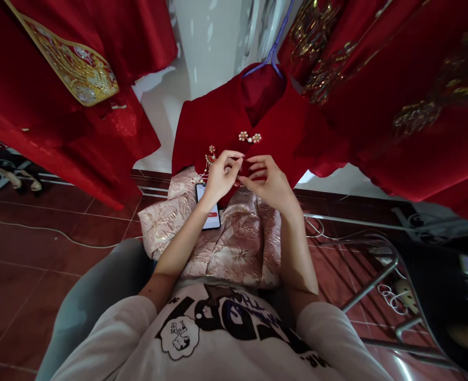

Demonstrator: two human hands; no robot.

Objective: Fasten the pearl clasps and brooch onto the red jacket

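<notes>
A red jacket (218, 121) with short-looking sleeves hangs in front of me on a blue hanger (272, 58). Its front carries a gold flower-shaped clasp (250, 137) with pearls, and a beaded tassel brooch (210, 157) sits on the left of the chest. Just below the clasp, my left hand (223, 177) pinches thumb and forefinger together at the jacket's front opening; what lies between them is too small to make out. Facing it, my right hand (271, 184) has curved fingers apart from the thumb, close to the same opening.
Pink brocade cloth (234, 243) covers my lap, with a lit phone (210, 211) lying on it. Red embroidered garments (138, 37) hang on both sides. To the right stands a dark chair with metal legs (371, 286). A white cable (71, 239) crosses the tiled floor.
</notes>
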